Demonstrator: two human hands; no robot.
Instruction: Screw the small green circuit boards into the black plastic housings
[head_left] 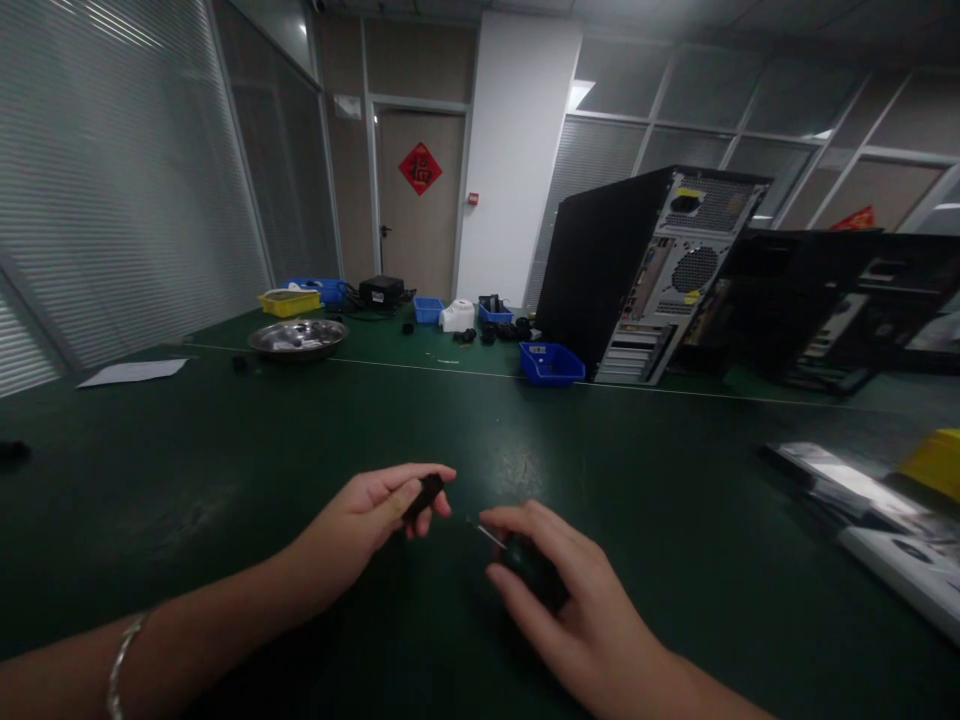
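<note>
Between the thumb and fingers of my left hand [379, 508] is a small black part [424, 496], its exact kind too dark to make out. My right hand [574, 600] is wrapped round the dark handle of a screwdriver [534, 570]. The thin metal shaft sticks out to the left, toward the black part, with a gap between the tip and my left fingers. Both hands are above the green tabletop [420, 620], near its front middle.
Farther back stand a metal bowl [298, 340], a yellow bin [289, 303], a blue bin [551, 365] and a black computer tower [607, 270]. Paper [133, 372] lies at the left. White-and-grey equipment [900, 570] and a yellow object [934, 465] are at the right.
</note>
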